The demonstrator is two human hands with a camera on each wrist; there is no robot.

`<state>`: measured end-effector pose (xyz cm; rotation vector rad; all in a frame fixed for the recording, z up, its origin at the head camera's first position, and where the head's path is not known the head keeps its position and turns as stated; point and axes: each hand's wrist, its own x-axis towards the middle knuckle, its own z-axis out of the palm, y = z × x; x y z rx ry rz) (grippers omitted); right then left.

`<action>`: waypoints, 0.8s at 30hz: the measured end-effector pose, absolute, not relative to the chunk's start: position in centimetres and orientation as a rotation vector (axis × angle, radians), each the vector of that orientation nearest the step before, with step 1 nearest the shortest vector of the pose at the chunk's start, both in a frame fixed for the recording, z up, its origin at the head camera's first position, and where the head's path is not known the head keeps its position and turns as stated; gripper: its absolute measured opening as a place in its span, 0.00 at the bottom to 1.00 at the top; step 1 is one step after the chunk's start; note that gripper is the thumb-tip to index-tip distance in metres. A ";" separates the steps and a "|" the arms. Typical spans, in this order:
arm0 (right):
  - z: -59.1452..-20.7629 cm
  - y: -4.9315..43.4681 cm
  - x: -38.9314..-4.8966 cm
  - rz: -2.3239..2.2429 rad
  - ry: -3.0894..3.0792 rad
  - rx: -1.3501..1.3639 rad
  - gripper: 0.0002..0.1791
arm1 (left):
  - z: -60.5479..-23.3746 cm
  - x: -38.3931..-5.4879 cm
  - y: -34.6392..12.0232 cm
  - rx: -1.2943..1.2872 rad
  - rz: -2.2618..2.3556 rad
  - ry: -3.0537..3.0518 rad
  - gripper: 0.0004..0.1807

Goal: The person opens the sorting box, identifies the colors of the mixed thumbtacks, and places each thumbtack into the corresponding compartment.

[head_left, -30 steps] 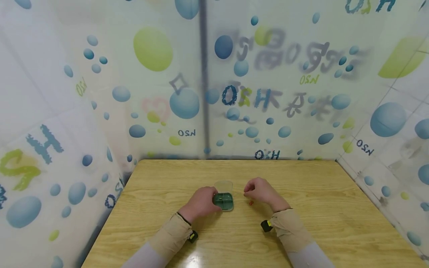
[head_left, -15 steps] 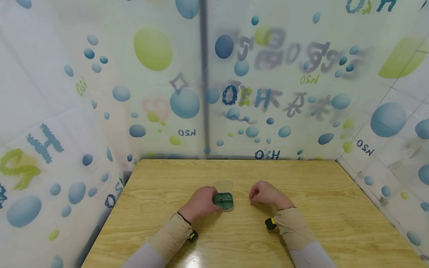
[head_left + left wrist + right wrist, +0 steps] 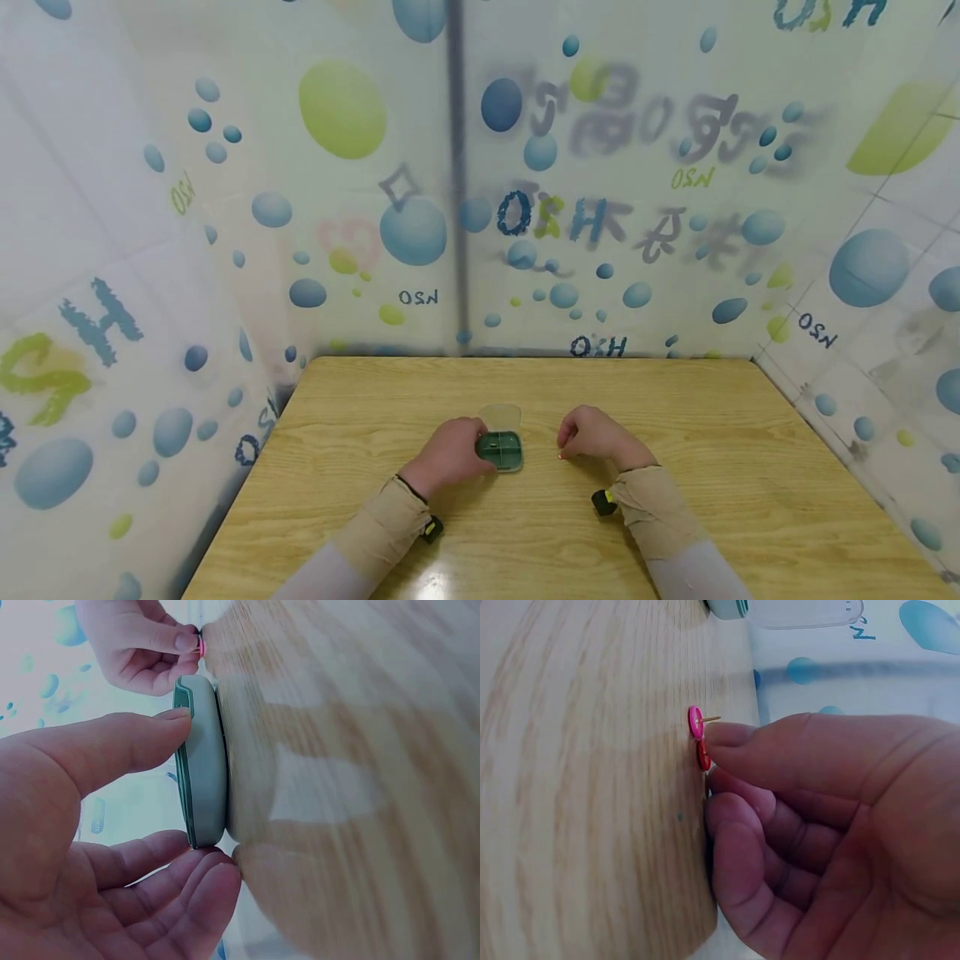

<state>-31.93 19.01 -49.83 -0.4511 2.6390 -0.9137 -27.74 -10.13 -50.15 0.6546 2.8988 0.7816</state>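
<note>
Left hand (image 3: pixel 450 454) pinches green box (image 3: pixel 207 765); to right, right hand (image 3: pixel 597 435), fingers narrow at red tack (image 3: pixel 704 755), grip unclear; pink tack (image 3: pixel 694 723) adjoins; both likely light, stiff, sharp; hold head rims.

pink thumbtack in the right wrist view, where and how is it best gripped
Likely pinch the pink thumbtack from above by opposite edges of its rim, keeping clear of the pin: its head lies on the table, point up. Avoid the edge nearest the red thumbtack.
</note>
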 end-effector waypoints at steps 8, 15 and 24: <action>-49.6 18.6 -31.6 -0.863 2.678 -0.466 0.09 | -50.2 -27.9 -10.1 0.652 0.778 2.899 0.28; -49.8 18.4 -31.6 -0.824 2.703 -0.474 0.10 | -50.3 -28.0 -10.1 0.657 0.789 2.895 0.28; -49.8 18.3 -31.6 -0.814 2.719 -0.455 0.12 | -50.3 -27.9 -10.1 0.656 0.792 2.896 0.28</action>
